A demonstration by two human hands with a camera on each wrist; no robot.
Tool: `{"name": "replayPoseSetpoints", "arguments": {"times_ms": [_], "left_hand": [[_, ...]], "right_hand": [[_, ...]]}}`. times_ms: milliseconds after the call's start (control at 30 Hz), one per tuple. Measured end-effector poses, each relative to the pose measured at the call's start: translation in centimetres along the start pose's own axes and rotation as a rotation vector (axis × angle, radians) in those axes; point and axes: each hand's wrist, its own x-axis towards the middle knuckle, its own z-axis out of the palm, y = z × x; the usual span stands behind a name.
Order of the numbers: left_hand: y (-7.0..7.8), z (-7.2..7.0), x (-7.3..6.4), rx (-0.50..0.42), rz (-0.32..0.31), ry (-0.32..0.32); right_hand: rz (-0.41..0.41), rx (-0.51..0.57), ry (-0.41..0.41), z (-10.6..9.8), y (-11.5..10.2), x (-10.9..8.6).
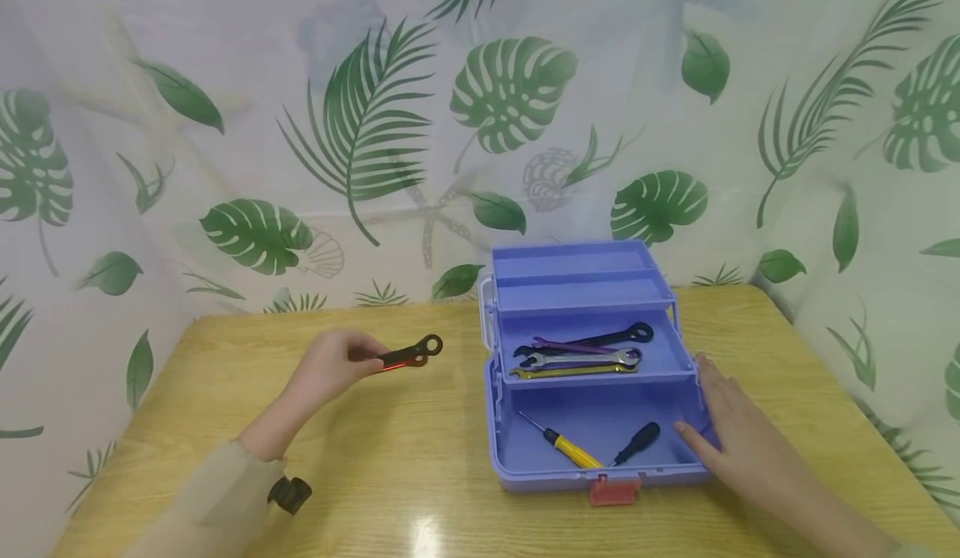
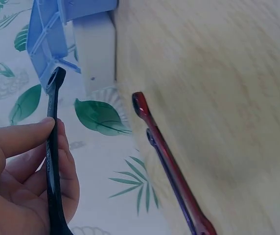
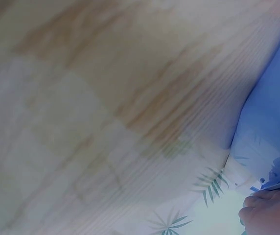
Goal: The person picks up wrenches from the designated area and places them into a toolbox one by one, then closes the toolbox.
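My left hand [image 1: 330,366] pinches a black wrench [image 1: 405,355] between thumb and fingers, left of the toolbox. Close to it in the left wrist view, a red wrench [image 2: 167,152] and a thinner purple wrench [image 2: 172,174] lie side by side on the table. The blue-purple toolbox [image 1: 592,476] stands with its trays raised. My right hand [image 1: 750,441] rests against its right side, fingers extended along the wall and thumb at the rim. The right wrist view catches only part of that hand, at the lower right corner.
The toolbox's middle tray [image 1: 600,381] holds several wrenches, including a silver wrench [image 1: 581,360]. In the bottom compartment lie a yellow-handled screwdriver [image 1: 573,450] and a black-handled screwdriver [image 1: 637,443]. A red latch [image 1: 615,493] hangs in front. A leaf-patterned curtain [image 1: 517,208] borders the wooden table [image 1: 390,458].
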Motion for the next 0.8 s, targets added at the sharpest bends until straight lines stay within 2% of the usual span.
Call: {"name": "replayPoseSetpoints", "arguments": {"times_ms": [300,467,600,667,800], "left_hand": [[2.6,-0.2,0.8,0.016,0.015,-0.005],[3.9,0.3,1.2,-0.011,0.028,-0.029],[4.7,0.8,1.7,-0.072,0.035,-0.069],[5.0,1.0,1.9,-0.111,0.049,-0.089],[5.8,1.4,2.6,-0.068,0.105,-0.078]], "right_hand": [[0.016,-0.005,-0.015,-0.1,0.0,0.1],[0.016,-0.001,-0.015,0.0,0.0,0.0],[0.016,-0.003,-0.013,0.0,-0.1,-0.1],[0.017,-0.008,-0.014,0.0,-0.1,-0.1],[0.018,-0.015,-0.015,0.0,0.0,0.1]]}}
